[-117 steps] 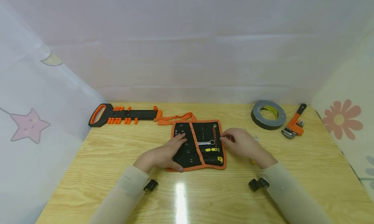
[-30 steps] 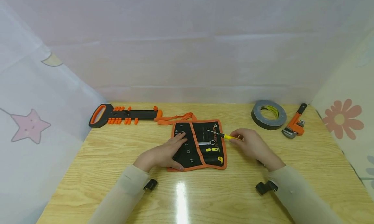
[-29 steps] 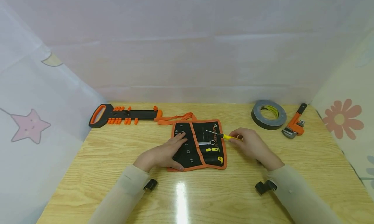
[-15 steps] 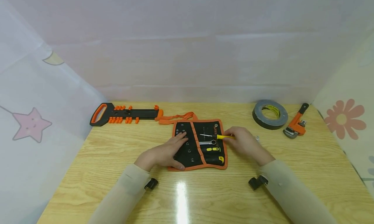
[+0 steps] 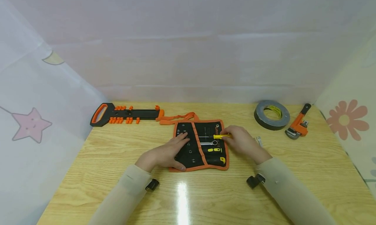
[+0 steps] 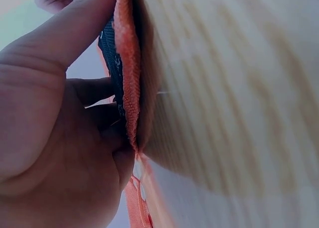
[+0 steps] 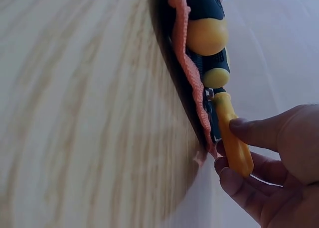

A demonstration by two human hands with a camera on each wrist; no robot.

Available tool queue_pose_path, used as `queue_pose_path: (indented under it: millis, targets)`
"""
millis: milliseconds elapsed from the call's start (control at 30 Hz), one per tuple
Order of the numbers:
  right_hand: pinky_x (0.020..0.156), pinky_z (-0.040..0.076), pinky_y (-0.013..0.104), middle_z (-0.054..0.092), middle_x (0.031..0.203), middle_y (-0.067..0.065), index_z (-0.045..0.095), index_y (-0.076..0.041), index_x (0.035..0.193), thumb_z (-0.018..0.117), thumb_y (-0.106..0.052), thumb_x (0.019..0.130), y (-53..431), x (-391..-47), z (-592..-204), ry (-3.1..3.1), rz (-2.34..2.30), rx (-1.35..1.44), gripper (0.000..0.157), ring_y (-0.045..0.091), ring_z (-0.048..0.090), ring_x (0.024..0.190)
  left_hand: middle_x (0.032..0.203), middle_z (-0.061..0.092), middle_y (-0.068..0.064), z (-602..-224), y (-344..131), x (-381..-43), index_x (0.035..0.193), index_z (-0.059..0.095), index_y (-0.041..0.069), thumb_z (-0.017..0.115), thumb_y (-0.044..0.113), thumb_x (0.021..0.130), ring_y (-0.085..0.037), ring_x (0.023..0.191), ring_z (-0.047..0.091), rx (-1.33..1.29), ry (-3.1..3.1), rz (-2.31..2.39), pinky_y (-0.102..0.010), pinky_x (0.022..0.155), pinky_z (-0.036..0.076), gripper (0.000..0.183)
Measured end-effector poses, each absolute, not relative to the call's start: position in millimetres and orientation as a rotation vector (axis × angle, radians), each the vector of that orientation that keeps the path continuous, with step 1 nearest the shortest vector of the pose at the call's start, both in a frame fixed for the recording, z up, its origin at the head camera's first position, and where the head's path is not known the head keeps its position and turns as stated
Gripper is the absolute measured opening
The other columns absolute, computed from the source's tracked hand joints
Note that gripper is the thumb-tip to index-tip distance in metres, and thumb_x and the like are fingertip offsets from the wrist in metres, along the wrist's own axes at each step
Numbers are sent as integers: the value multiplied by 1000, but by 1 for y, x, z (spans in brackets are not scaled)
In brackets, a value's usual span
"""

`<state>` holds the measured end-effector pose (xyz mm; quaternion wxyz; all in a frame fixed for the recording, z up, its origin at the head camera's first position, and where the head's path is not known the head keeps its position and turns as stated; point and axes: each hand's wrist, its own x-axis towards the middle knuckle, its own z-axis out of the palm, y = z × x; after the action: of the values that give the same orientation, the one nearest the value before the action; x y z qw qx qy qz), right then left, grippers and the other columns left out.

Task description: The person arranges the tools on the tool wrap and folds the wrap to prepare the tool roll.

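From the head view, the slim screwdriver with a yellow plastic handle and thin metal shaft (image 5: 218,137) has slid left and swung from a slant to nearly level over the black fabric tool pouch with orange trim (image 5: 183,156). Its long axis runs left-right, tip leftward at the orange fabric band (image 5: 201,151), parallel to the silver ring-ended wrench (image 5: 207,143); it looks lined up with a slot, though whether the tip has entered I cannot tell. The right hand (image 5: 241,141) pinches the handle.

In the left wrist view, the left hand (image 6: 65,138) rests on the pouch, fingers extended.

In the right wrist view, thumb and fingertips grip the handle, its butt beyond the pouch's edge.
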<state>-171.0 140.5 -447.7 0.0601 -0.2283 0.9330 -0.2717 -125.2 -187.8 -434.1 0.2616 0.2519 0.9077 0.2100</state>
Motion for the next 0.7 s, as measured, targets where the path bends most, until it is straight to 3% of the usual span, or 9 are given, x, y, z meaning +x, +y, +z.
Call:
queue_pose_path:
  millis: [167,400,700]
  targets:
    - [93,60,50,75,112,9,81,-8,120,74,-12,103,136,-171,-447,2818,-826,-713,19,26,71,102,184,-2,-8,-434,-187,-125,174,20,11,89,44,89,-34,171,0,691,2469,524,-59,136,19,115]
    - [97,59,52,75,118,11,80,-6,123,73,-12,104,129,-174,-447,2802,-837,-766,22,30,72,109,184,0,-8,-435,-188,-125,174,21,13,89,48,88,-31,171,1,715,2493,475,-58,138,5,115]
    - [104,57,54,75,127,13,79,-7,126,71,-13,105,120,-176,-447,2790,-791,-778,24,35,70,119,184,0,-7,-433,-188,-124,174,21,13,88,47,89,-31,171,0,717,2486,483,-59,137,5,114]
